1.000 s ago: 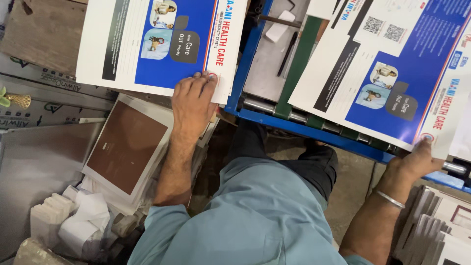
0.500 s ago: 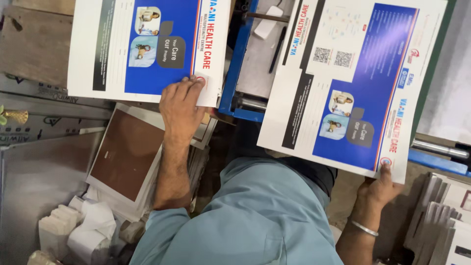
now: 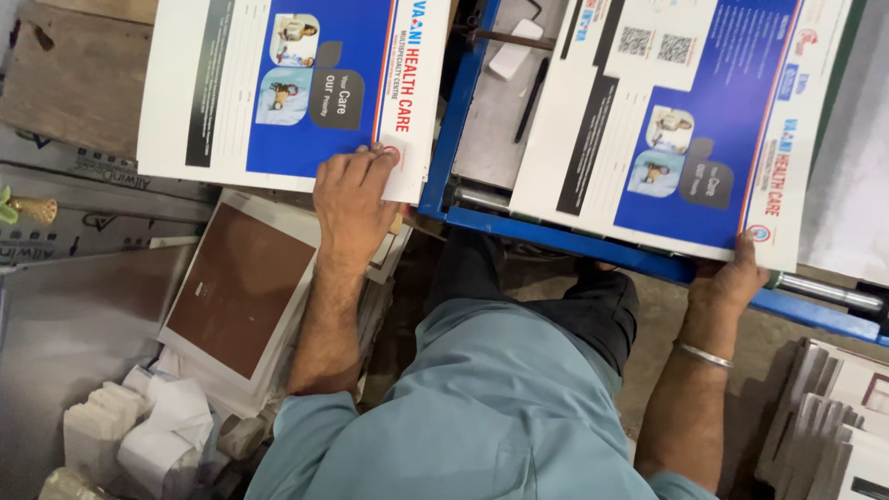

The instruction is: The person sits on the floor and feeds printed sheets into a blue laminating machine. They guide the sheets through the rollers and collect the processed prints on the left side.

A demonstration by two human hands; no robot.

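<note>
My left hand (image 3: 352, 196) rests palm down on the near right corner of a printed blue and white sheet (image 3: 269, 93) that tops a stack at the upper left. My right hand (image 3: 736, 278) grips the near corner of a second printed blue and white sheet (image 3: 685, 120). That sheet lies tilted over the blue metal frame (image 3: 574, 243) of a machine, covering most of its grey bed (image 3: 491, 120). A metal bangle (image 3: 704, 355) sits on my right wrist.
A stack of brown-faced white cards (image 3: 236, 292) lies below my left forearm. White paper scraps (image 3: 139, 431) pile at the lower left. More stacked cards (image 3: 833, 417) stand at the lower right. Wooden boards (image 3: 65, 83) lie at the upper left.
My right hand has drawn the right sheet left and toward me over the machine bed, turning it. My left hand stays pressed on the left stack's corner.
</note>
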